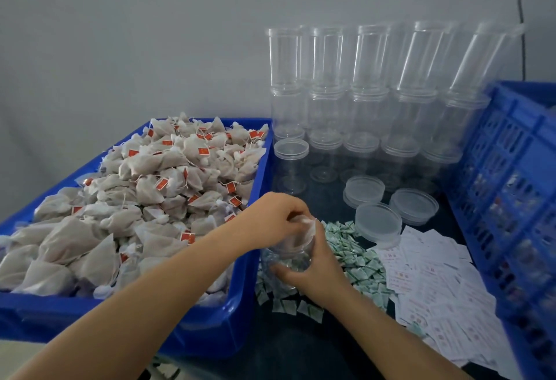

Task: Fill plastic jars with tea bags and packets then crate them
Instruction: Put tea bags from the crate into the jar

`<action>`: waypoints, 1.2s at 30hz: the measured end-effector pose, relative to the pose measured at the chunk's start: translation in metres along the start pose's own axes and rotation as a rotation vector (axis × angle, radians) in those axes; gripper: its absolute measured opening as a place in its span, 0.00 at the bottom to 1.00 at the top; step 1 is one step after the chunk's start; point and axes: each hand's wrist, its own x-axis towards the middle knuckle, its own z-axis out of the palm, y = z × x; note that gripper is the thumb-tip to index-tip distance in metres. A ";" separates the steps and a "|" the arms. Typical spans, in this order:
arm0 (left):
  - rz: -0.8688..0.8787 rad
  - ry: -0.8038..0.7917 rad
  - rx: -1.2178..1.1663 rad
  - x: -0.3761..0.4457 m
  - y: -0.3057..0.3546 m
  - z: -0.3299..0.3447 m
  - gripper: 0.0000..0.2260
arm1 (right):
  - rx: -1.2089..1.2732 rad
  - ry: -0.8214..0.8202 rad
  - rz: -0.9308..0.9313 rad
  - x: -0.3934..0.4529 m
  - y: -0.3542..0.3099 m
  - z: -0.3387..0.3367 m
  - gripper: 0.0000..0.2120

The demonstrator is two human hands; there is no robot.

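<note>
A clear plastic jar (290, 254) stands low in the middle, over the small green-white packets (358, 254). My right hand (313, 271) grips the jar round its side. My left hand (275, 217) is over the jar's mouth, its fingers pinching a pale tea bag (308, 226) at the rim. A blue bin (240, 304) on the left holds a heap of tea bags (144, 196) with red tags. What lies inside the jar is blurred.
Stacked empty clear jars (370, 93) stand at the back against the wall. Three loose lids (379, 221) lie in front of them. White paper slips (436, 286) spread at the right, next to a blue latticed crate (517, 187).
</note>
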 end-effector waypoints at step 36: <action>-0.340 0.582 0.270 -0.012 -0.119 -0.075 0.18 | -0.023 0.015 0.015 -0.002 0.002 -0.001 0.46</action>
